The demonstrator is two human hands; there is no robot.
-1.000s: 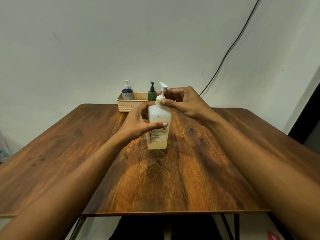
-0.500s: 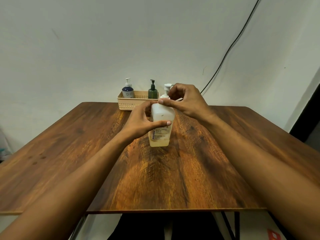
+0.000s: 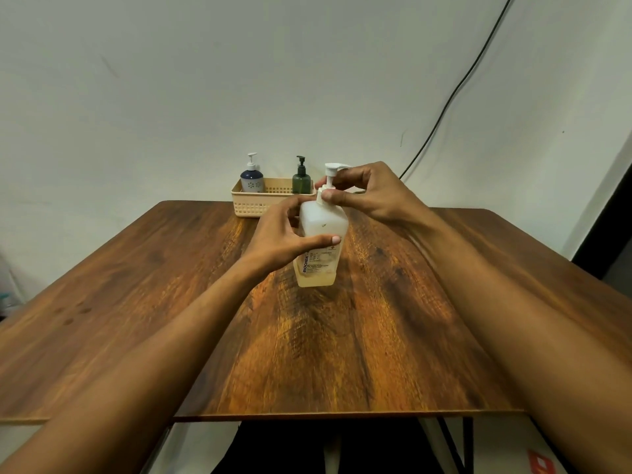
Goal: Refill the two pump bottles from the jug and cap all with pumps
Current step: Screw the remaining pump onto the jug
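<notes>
A translucent white jug [image 3: 323, 224] with a little yellowish liquid at its bottom stands upright mid-table. My left hand [image 3: 280, 239] wraps around its body. A white pump [image 3: 330, 181] sits on its neck, and my right hand [image 3: 364, 195] pinches the pump's collar between thumb and fingers. At the table's far edge a beige basket [image 3: 251, 206] holds a round blue-and-white pump bottle [image 3: 252, 181] on the left and a dark green pump bottle [image 3: 301, 183] on the right, both with pumps on.
The brown wooden table [image 3: 376, 336] fills the lower view, its front edge close to me. A white wall rises right behind the basket, with a black cable [image 3: 455, 94] running down it at the right.
The pump head has turned from pointing right-front toward the right hand as my right fingers shifted on the collar. The jug stays in place under my left hand.
</notes>
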